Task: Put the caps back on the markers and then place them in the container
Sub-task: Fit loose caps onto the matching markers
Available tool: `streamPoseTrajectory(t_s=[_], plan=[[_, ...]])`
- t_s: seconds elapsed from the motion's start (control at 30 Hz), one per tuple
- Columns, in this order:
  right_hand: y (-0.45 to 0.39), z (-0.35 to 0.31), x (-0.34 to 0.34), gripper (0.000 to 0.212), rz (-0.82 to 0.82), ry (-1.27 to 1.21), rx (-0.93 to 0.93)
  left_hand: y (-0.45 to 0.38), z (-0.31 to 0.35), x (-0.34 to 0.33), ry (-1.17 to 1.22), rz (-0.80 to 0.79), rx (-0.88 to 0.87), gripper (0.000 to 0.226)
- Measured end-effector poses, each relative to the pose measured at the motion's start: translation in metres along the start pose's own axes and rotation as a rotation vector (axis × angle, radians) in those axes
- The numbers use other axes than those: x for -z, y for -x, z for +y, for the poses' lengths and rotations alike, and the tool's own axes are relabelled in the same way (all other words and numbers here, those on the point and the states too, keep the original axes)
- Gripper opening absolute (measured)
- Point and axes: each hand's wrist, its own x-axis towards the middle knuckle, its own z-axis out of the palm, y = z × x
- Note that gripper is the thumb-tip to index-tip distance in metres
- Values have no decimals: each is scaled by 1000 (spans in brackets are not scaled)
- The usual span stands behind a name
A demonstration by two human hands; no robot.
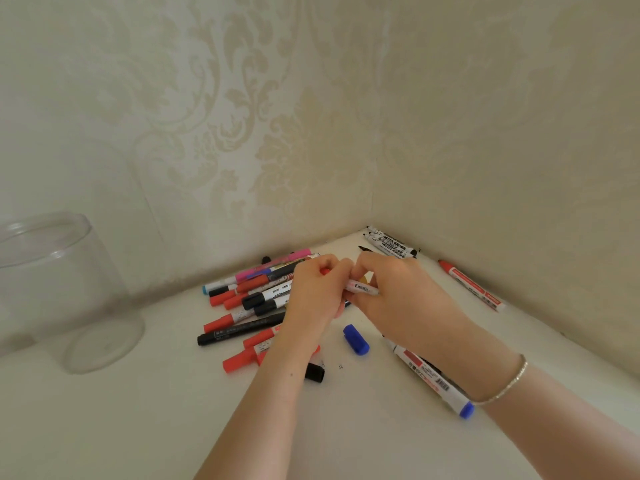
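Markers [249,306] piled beside clear container [65,292].

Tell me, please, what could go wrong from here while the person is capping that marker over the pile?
The loose blue cap lies beside the forearms; a sweep of the right hand could knock it away. The left hand works right above the marker pile, so a slip might scatter it. The clear container stands far off to the left, and the marker being held could be dropped on the way.
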Motion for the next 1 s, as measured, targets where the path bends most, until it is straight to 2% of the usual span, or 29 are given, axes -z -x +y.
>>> streamPoseTrajectory(t_s=[0.2,0.33,0.43,0.5,0.57,0.63,0.7,0.8,0.87,0.93,1.0], plan=[[-3,9,7,7,-118,-368,-95,-2,0,5,-29,-50,-41,31],[-8,12,19,17,-239,-616,-119,-5,8,16,-45,-104,-59,31],[-14,18,24,22,-263,-608,-136,-8,15,27,-62,-148,-31,29],[-16,25,28,21,-233,-528,-134,-11,19,39,-90,-259,11,19],[-19,32,28,17,-189,-443,-128,-11,20,50,-230,-401,10,10],[-23,37,24,14,-156,-377,-115,-11,19,56,-404,-474,-6,14],[-29,45,18,17,-147,-309,-103,-15,15,59,-510,-409,-51,18],[-41,78,13,33,-93,-106,-231,-26,1,73,-644,-89,-114,19],[-43,106,12,34,-83,108,-364,-33,-12,84,-771,116,-115,17],[-41,127,9,33,-107,256,-456,-37,-24,90,-940,206,-101,17],[-38,138,6,32,-94,362,-487,-39,-31,89,-1028,230,-78,18]])
